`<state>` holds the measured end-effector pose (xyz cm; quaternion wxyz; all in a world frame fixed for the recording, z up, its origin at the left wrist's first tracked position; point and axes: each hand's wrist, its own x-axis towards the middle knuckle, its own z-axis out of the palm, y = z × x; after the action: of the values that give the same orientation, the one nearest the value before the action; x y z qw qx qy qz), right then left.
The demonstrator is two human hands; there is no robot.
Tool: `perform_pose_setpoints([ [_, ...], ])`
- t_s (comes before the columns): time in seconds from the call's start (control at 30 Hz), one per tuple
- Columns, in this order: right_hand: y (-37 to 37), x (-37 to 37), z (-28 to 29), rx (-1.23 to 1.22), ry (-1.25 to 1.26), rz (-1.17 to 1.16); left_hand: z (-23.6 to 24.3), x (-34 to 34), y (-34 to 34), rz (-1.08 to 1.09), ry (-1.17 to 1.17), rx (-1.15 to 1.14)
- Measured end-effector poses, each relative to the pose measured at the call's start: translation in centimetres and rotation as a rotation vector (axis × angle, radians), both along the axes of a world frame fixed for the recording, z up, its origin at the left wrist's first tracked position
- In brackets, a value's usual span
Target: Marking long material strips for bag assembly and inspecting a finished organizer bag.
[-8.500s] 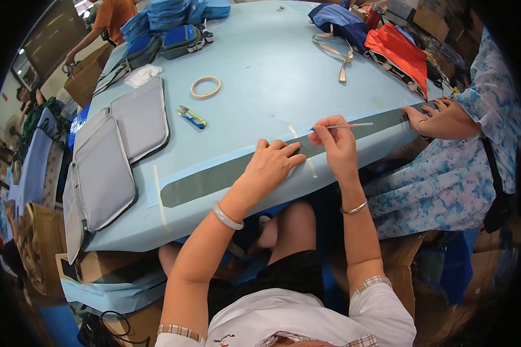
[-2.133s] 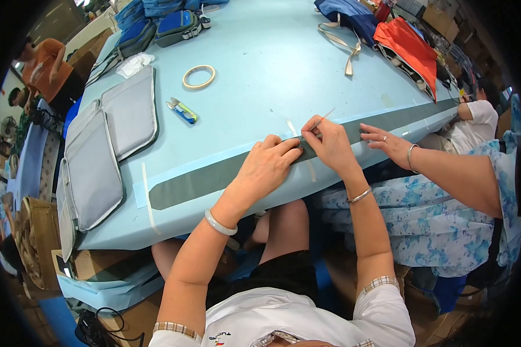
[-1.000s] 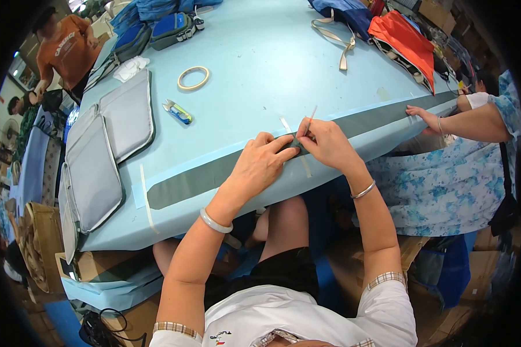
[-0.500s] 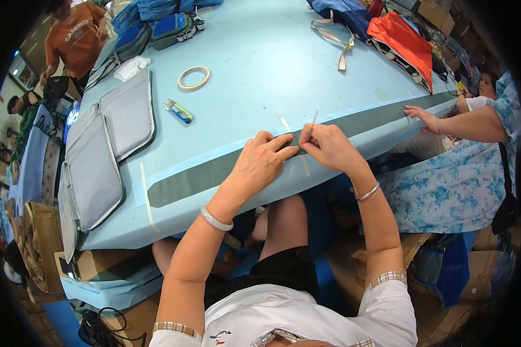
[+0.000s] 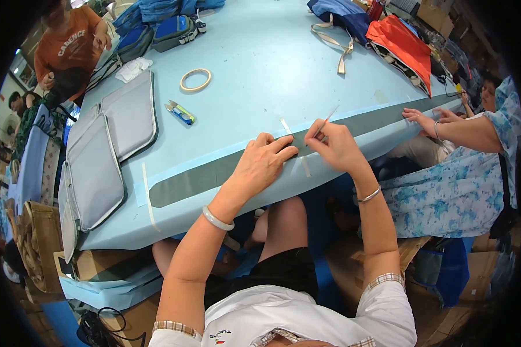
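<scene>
A long grey strip [image 5: 214,171] lies along the near edge of the light blue table [image 5: 260,63]. My left hand [image 5: 263,163] presses flat on the strip, fingers pointing right. Just beside it, my right hand [image 5: 336,147] pinches a thin pale stick-like tool [image 5: 329,118] whose lower end rests on the strip. The two hands nearly touch. A short piece of pale tape [image 5: 285,125] lies on the table just beyond my fingers.
A tape roll [image 5: 195,80] and small blue-yellow clippers [image 5: 180,111] lie mid-table. Grey flat cases [image 5: 107,150] are stacked at left. Blue bags [image 5: 168,23] and red-blue fabric [image 5: 400,40] sit at the far side. Another person's hands [image 5: 425,120] rest on the strip at right.
My hands have stayed together at the same spot on the strip. The person at right moved their hands along the strip's right end. A person in orange came into view at far left.
</scene>
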<state>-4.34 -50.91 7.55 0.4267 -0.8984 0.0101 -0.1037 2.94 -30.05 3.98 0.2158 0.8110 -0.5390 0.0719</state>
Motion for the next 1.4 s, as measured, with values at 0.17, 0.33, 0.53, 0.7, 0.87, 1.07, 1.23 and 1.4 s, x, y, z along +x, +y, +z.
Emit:
perform_pose_setpoints([
  [0.17, 0.3, 0.9, -0.6, -0.020, -0.083, -0.005, 0.0, 0.1, 0.0, -0.008, 0.005, -0.015],
  [0.33, 0.5, 2.3, -1.8, -0.058, -0.169, -0.005, -0.2, 0.2, 0.0, -0.029, -0.004, -0.039],
  [0.53, 0.8, 3.4, -2.1, -0.087, -0.192, -0.027, -0.3, 0.3, -0.2, -0.030, 0.005, -0.030],
  [0.7, 0.9, 3.6, -1.8, -0.162, -0.124, -0.064, -0.2, 0.2, -0.2, -0.013, -0.009, -0.037],
  [0.87, 0.8, 3.8, -1.6, -0.205, -0.150, -0.026, -0.2, 0.2, -0.3, -0.009, -0.016, -0.032],
  [1.07, 0.7, 3.3, -0.7, -0.234, -0.070, 0.015, -0.1, 0.2, -0.3, 0.000, -0.014, -0.007],
  [1.23, 0.6, 2.5, -0.2, -0.283, -0.017, 0.048, -0.3, 0.2, -0.4, -0.006, -0.024, -0.040],
  [1.4, 0.5, 2.0, -0.7, -0.273, -0.059, 0.064, -0.5, 0.3, -0.5, -0.001, -0.086, -0.087],
])
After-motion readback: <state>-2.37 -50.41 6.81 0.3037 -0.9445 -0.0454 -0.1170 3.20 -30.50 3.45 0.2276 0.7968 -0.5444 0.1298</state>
